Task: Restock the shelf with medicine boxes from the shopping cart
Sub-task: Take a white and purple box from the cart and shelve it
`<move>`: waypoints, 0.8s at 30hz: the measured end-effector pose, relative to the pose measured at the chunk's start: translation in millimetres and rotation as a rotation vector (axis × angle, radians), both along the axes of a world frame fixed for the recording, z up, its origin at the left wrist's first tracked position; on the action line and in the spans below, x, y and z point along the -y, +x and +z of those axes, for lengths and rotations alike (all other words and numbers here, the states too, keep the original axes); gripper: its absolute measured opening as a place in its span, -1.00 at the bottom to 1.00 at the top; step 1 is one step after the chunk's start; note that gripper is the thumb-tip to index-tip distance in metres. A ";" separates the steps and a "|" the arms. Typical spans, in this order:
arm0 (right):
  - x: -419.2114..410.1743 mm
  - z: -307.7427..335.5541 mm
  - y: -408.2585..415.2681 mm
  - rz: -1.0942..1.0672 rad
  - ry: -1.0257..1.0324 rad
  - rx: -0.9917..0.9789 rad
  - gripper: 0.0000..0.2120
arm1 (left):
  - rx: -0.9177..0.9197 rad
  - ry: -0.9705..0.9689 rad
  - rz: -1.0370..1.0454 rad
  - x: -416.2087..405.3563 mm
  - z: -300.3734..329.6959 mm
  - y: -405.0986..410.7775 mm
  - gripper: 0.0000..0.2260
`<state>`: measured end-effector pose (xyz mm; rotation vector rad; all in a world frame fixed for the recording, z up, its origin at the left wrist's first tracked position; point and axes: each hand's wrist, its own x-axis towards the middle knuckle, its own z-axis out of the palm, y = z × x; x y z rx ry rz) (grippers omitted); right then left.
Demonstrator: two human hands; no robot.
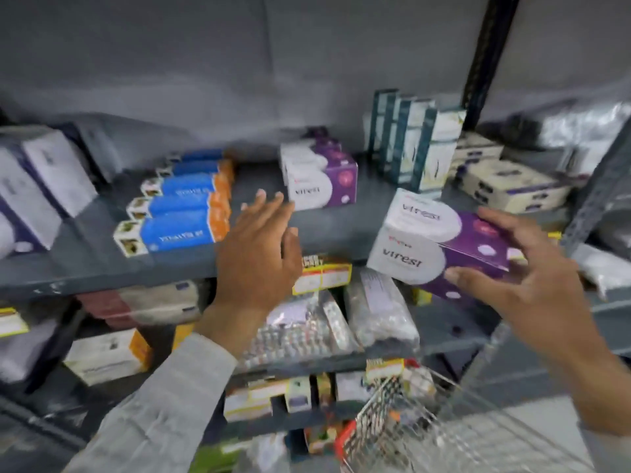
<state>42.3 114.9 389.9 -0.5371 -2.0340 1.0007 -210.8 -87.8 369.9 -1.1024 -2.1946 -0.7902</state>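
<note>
My right hand (pixel 522 268) grips two stacked white-and-purple Viresi boxes (pixel 426 240) in the air at the front edge of the grey shelf (pixel 324 233). A stack of the same Viresi boxes (pixel 317 175) stands further back on that shelf. My left hand (pixel 259 247) is open with fingers spread, hovering over the shelf just left of that stack, fingertips close to its lowest box. The wire shopping cart (pixel 426 428) is at the bottom right, below my right arm.
Blue-and-orange boxes (pixel 181 209) lie in a row left of my left hand. Tall teal-and-white boxes (pixel 413 145) and cream boxes (pixel 508 186) stand at the right. White-and-navy boxes (pixel 37 189) fill the far left. Lower shelves hold blister packs (pixel 307 332) and other cartons.
</note>
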 end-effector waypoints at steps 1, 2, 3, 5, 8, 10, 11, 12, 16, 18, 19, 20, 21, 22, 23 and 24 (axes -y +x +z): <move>-3.3 8.4 -17.6 0.012 0.030 0.021 -0.24 | 0.049 -0.079 0.050 -1.0 3.2 -11.6 -0.58; -5.9 15.0 -35.1 0.023 0.061 0.039 -0.24 | 0.099 -0.163 0.087 -2.4 4.1 -20.5 -0.53; -8.1 19.4 -53.3 0.036 0.080 0.053 -0.24 | 0.137 -0.241 0.107 -3.6 3.5 -26.7 -0.49; -11.4 25.6 -86.1 0.082 0.069 0.069 -0.24 | 0.179 -0.325 0.125 -4.6 0.2 -31.9 -0.45; -14.8 27.9 -122.4 0.153 0.023 0.119 -0.25 | 0.155 -0.356 0.151 -4.0 -6.0 -31.1 -0.42; -14.9 25.9 -136.9 0.179 0.025 0.166 -0.22 | 0.110 -0.367 0.163 -4.1 -8.4 -31.9 -0.37; -15.4 23.5 -141.8 0.186 0.022 0.174 -0.22 | 0.096 -0.370 0.167 -4.3 -9.6 -32.9 -0.37; -15.4 20.5 -145.0 0.194 0.009 0.169 -0.23 | 0.093 -0.374 0.168 -4.2 -10.8 -33.5 -0.38; -13.4 9.5 -147.4 0.229 -0.030 0.157 -0.19 | 0.108 -0.361 0.151 -3.0 -14.1 -34.4 -0.37; -12.9 2.8 -144.3 0.250 -0.040 0.153 -0.12 | 0.123 -0.358 0.138 -3.3 -15.8 -34.9 -0.37; -13.1 -1.0 -142.2 0.246 -0.035 0.152 -0.09 | 0.133 -0.352 0.131 -3.5 -16.1 -34.9 -0.37; -12.8 -4.3 -138.9 0.235 -0.026 0.146 -0.07 | 0.142 -0.341 0.126 -3.8 -16.5 -35.1 -0.38; -11.4 -7.0 -134.4 0.219 -0.018 0.126 -0.08 | 0.148 -0.314 0.121 -3.8 -16.4 -34.5 -0.41; -8.9 -9.1 -128.6 0.196 -0.015 0.088 -0.13 | 0.148 -0.260 0.111 -3.7 -16.4 -33.1 -0.46; -6.0 -11.5 -121.4 0.167 -0.012 0.031 -0.21 | 0.148 -0.171 0.094 -3.2 -16.7 -30.2 -0.50; -3.2 -14.9 -112.7 0.128 -0.002 -0.039 -0.30 | 0.153 -0.058 0.068 -2.5 -17.5 -24.7 -0.54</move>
